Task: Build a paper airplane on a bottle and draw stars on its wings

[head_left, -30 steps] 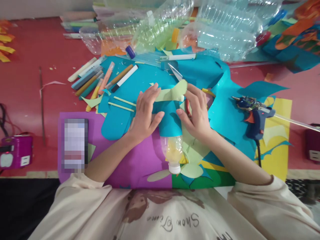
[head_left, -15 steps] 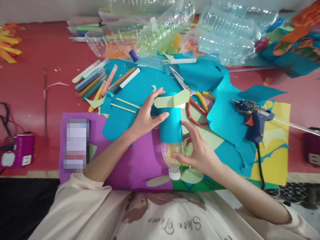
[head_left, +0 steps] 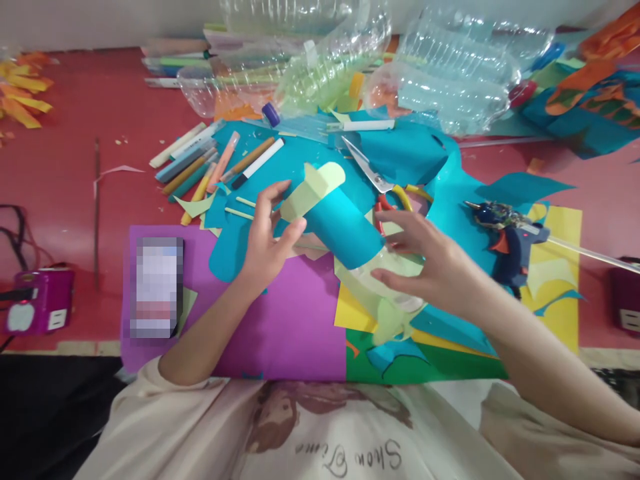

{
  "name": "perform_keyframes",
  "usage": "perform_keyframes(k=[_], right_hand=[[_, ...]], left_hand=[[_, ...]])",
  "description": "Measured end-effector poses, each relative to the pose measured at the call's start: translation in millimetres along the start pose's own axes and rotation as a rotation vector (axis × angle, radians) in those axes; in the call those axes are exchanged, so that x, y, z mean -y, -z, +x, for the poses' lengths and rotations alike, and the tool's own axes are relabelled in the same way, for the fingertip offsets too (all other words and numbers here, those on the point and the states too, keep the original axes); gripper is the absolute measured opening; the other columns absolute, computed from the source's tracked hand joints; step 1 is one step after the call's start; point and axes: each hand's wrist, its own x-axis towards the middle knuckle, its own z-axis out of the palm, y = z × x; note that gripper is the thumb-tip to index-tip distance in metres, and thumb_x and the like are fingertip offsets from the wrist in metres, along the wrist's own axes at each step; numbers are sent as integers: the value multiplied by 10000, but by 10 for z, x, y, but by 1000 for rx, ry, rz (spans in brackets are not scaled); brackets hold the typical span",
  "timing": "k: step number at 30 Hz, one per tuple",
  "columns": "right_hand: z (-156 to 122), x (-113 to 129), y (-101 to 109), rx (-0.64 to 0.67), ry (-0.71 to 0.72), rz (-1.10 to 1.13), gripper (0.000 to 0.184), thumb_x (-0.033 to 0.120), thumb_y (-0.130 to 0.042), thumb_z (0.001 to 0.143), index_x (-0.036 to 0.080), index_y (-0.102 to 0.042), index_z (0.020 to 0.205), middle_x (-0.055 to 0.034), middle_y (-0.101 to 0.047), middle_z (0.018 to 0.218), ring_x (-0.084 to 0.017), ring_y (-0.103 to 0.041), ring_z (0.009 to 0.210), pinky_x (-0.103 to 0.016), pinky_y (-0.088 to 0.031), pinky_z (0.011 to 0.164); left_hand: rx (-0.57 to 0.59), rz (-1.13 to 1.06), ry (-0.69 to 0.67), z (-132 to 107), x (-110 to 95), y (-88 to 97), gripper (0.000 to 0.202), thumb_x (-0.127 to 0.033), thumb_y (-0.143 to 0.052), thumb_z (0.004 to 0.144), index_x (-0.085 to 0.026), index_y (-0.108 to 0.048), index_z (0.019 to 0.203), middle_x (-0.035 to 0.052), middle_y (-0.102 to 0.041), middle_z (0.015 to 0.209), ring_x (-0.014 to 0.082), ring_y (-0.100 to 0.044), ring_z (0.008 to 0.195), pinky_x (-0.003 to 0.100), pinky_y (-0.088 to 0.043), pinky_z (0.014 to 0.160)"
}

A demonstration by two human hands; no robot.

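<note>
Between my hands lies a plastic bottle (head_left: 347, 230), slanted from upper left to lower right. Blue paper wraps most of it, and its clear end with a white cap shows at the lower right. Pale green paper flaps (head_left: 313, 190) are attached at the wrapped end, and more pale green shapes (head_left: 393, 320) appear by the cap end. My left hand (head_left: 270, 240) is closed around the wrapped end, thumb and fingers on opposite sides. My right hand (head_left: 430, 263) curls its thumb and fingers around the clear end, partly hiding it.
Beyond the bottle lie scissors (head_left: 375, 177) and several markers (head_left: 195, 163) on blue paper. A glue gun (head_left: 515, 240) rests at the right. Clear plastic bottles (head_left: 450, 87) line the back. A phone (head_left: 155, 287) lies on purple paper (head_left: 295, 327) at the left.
The bottle has turned from nearly straight to slanted, its cap end swinging right and its flapped end left. My left hand has shifted left and my right hand rightward and up with it.
</note>
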Motion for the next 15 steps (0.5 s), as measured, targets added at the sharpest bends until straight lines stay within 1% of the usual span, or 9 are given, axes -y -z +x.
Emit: perform_keyframes(k=[2, 3, 4, 5, 6, 7, 10, 13, 15], right_hand=[[171, -10, 181, 38, 30, -103, 514, 381, -672, 794, 202, -559, 1262, -122, -626, 1227, -228, -657, 976, -414, -590, 845], [272, -17, 257, 93, 60, -140, 466, 355, -662, 800, 187, -587, 1228, -124, -639, 1197, -231, -650, 984, -424, -577, 870], [379, -26, 320, 136, 104, -160, 433, 314, -656, 797, 166, -610, 1202, -136, -633, 1217, -231, -644, 997, -420, -566, 891], [491, -34, 370, 165, 132, -187, 435, 271, -657, 790, 150, -621, 1206, -147, -620, 1249, -234, -634, 1027, -408, -560, 900], [603, -41, 408, 192, 137, -212, 438, 222, -650, 787, 144, -627, 1218, -145, -623, 1250, -232, -626, 1052, -398, -548, 921], [713, -46, 435, 233, 120, -233, 463, 209, -662, 788, 146, -625, 1245, -137, -631, 1243, -229, -627, 1057, -389, -541, 926], [1008, -46, 478, 328, 26, -305, 520, 192, -686, 801, 172, -601, 1314, -105, -611, 1290, -214, -625, 1060, -371, -519, 913], [1227, -49, 495, 394, 21, -333, 512, 174, -666, 812, 164, -594, 1318, -57, -629, 1281, -203, -612, 1095, -371, -487, 933], [1325, -63, 493, 419, 36, -323, 504, 187, -644, 820, 145, -585, 1318, -33, -642, 1268, -189, -603, 1110, -355, -477, 926]], left_hand=[[-64, -48, 32, -31, 24, 38, 477, -617, -511, 920, -308, -473, 1282, 62, -585, 1294, 255, -573, 1228, 371, -525, 961], [-88, -67, 46, -38, 37, 56, 437, -604, -505, 929, -315, -496, 1256, 52, -600, 1267, 247, -584, 1211, 372, -517, 970], [-105, -80, 56, -39, 48, 72, 404, -594, -505, 933, -323, -515, 1233, 43, -611, 1248, 239, -594, 1194, 371, -510, 978], [-118, -86, 63, -35, 57, 87, 382, -587, -509, 934, -332, -529, 1219, 34, -617, 1243, 232, -599, 1187, 372, -502, 989], [-124, -85, 69, -28, 65, 100, 375, -583, -512, 934, -342, -535, 1219, 28, -617, 1252, 229, -593, 1197, 375, -491, 1007], [-122, -77, 73, -20, 71, 109, 384, -583, -513, 934, -350, -533, 1238, 26, -610, 1276, 230, -577, 1223, 381, -474, 1032], [-80, -42, 101, -13, 87, 115, 497, -606, -495, 931, -358, -469, 1361, 27, -511, 1437, 248, -462, 1360, 403, -403, 1115], [-75, -29, 173, -44, 122, 95, 634, -662, -482, 909, -363, -368, 1457, 21, -366, 1559, 264, -333, 1450, 433, -349, 1158], [-101, -19, 212, -71, 159, 85, 682, -687, -481, 894, -373, -328, 1480, 14, -321, 1585, 266, -291, 1469, 456, -314, 1175]])
